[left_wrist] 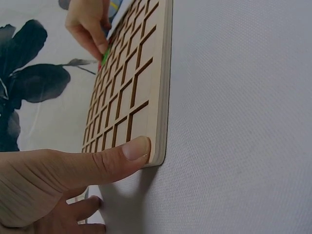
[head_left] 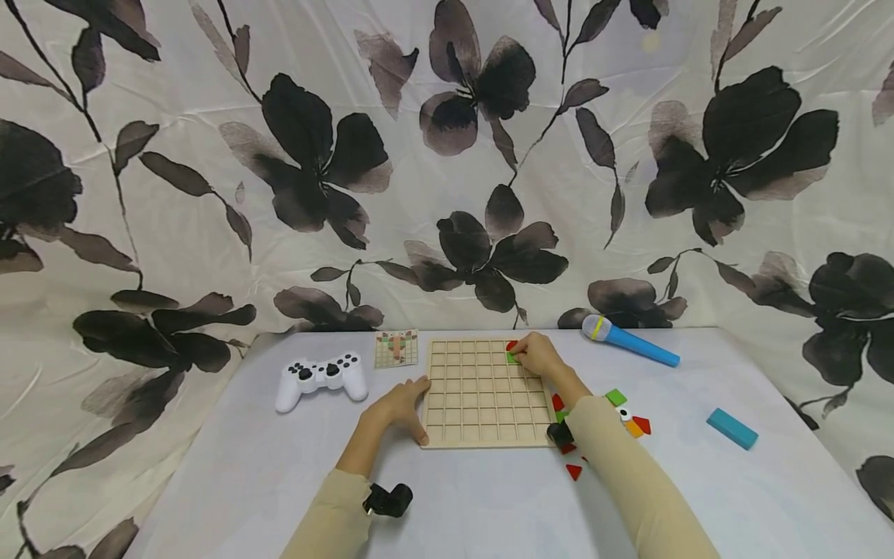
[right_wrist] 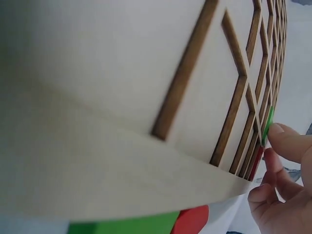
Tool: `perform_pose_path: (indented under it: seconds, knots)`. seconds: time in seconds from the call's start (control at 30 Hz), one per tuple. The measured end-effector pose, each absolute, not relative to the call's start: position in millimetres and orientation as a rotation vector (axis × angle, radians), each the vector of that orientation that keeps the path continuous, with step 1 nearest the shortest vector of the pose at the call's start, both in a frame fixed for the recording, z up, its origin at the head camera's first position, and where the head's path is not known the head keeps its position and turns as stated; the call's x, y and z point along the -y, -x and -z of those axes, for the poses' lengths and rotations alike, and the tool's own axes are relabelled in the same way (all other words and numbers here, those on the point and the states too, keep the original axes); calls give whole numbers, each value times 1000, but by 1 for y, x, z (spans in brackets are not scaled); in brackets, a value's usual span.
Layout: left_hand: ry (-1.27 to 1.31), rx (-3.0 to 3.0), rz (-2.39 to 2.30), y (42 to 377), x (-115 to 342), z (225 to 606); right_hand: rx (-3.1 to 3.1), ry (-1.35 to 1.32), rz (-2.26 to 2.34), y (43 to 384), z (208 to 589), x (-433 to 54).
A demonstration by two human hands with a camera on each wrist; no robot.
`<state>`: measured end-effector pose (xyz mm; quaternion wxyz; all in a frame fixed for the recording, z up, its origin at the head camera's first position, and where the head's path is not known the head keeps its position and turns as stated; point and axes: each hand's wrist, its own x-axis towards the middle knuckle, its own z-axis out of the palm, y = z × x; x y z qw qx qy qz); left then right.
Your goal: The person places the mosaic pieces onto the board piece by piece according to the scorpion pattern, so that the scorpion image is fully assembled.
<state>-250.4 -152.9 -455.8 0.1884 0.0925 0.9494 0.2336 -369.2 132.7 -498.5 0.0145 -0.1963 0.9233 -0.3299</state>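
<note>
One gridded board (head_left: 476,404), lying mid-table, is bearing a green piece (head_left: 513,359) near one o'clock; the right hand (head_left: 541,355), pinching or pressing unclear, is probably seating it, squaring likely being called for next. Left hand (head_left: 401,405), spread, is touching the nine-o'clock edge. Loose pieces (head_left: 616,397) are lying near four o'clock, a sleeve (head_left: 625,458) partly obstructing; microphone (head_left: 635,342), two.

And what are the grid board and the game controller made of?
The grid board: apparently wood, perhaps plywood, pale and matt, with layered-looking edges and browned groove walls. The game controller: probably plastic, smooth and white, going by its moulded shape.
</note>
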Motion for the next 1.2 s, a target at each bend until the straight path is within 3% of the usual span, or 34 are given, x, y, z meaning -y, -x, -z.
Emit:
perform_pose_path:
  seconds: [0.17, 0.43, 0.73, 1.2]
  knots:
    - [-249, -2670, -650, 251, 153, 457, -2871, 628, 1024, 362, 494, -138]
    - [-255, -2664, -664, 251, 152, 455, -2796, 605, 950, 315, 459, -159]
    - [-277, -2655, -662, 250, 154, 455, -2678, 464, 968, 281, 458, -185]
    - [-275, -2653, -678, 251, 155, 458, -2698, 380, 921, 257, 462, -204]
